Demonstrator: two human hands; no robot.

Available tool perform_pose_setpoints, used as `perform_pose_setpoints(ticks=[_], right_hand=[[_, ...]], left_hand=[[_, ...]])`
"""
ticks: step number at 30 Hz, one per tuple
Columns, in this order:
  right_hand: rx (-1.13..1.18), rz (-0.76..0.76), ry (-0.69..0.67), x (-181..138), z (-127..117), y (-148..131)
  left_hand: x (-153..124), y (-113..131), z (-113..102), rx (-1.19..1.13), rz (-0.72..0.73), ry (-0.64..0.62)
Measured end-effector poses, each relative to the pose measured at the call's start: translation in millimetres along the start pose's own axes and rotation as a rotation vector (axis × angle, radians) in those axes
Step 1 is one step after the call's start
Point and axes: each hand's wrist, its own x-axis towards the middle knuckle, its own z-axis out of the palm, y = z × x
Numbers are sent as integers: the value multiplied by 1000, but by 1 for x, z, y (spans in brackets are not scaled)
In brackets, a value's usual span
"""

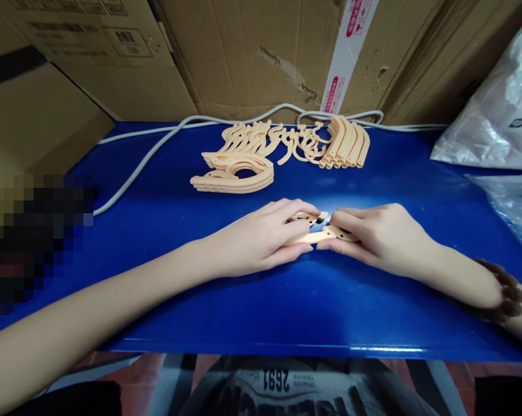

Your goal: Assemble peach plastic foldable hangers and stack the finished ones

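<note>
In the middle of the blue table, both hands grip one beige plastic folding hanger [319, 237], made of jointed pieces with small dark holes. My left hand [271, 234] is closed around its left part, thumb along the near edge. My right hand [376, 231] pinches the right end between thumb and fingers. Parts of the hanger are hidden under the fingers. Beyond my left hand lies a stack of similar folded hangers [239, 184]. Farther back are loose hook-shaped pieces [247, 138], several smaller curved pieces [302, 144] and a row of curved arm pieces [345, 144].
A white cable [143, 159] runs along the back of the blue table [252, 312]. Cardboard boxes [243, 58] stand behind and at the left. Plastic bags [495, 110] lie at the right. The table's front edge is close to the person's body.
</note>
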Motion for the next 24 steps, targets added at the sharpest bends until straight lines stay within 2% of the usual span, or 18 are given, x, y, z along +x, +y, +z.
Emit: perform_pose_setpoints(ticks=[12, 18, 24], right_hand=[[149, 159, -97, 2, -1, 0], [228, 163, -65, 3, 1, -4], [199, 215, -28, 3, -1, -6]], left_hand=[[0, 1, 1, 9, -23, 30], [1, 0, 1, -10, 5, 50], [1, 0, 1, -11, -14, 53]])
